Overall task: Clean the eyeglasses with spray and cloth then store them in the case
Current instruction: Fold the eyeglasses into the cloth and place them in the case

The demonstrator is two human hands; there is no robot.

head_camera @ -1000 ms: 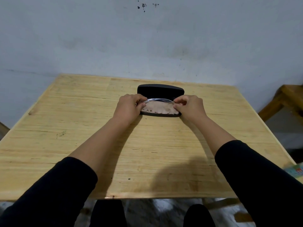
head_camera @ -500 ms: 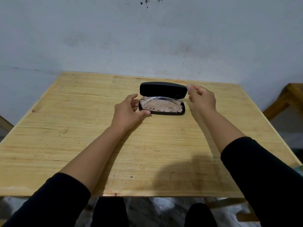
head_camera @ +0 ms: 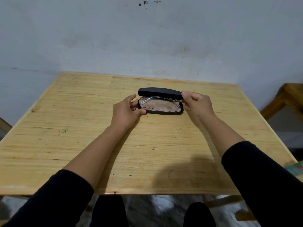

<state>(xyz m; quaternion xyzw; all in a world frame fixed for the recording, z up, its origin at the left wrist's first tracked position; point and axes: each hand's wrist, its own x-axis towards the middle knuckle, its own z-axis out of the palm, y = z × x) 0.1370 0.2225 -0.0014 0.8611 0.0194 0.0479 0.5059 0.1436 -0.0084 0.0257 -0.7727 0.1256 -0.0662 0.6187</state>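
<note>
open case (head_camera: 161, 102), eyeglasses (head_camera: 159, 99) inside, hands (head_camera: 127, 110) flanking

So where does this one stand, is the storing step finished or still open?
Nearly finished. Done: the clear eyeglasses lie inside the black case on the brownish cloth. In hand: the left hand steadies the case's left end while the right hand grips the lid, which is partway down. Left: shutting the lid fully. No spray bottle is in view.

Light wooden table (head_camera: 82, 145) against wall; open black glasses case (head_camera: 161, 111) resting near far edge.
</note>
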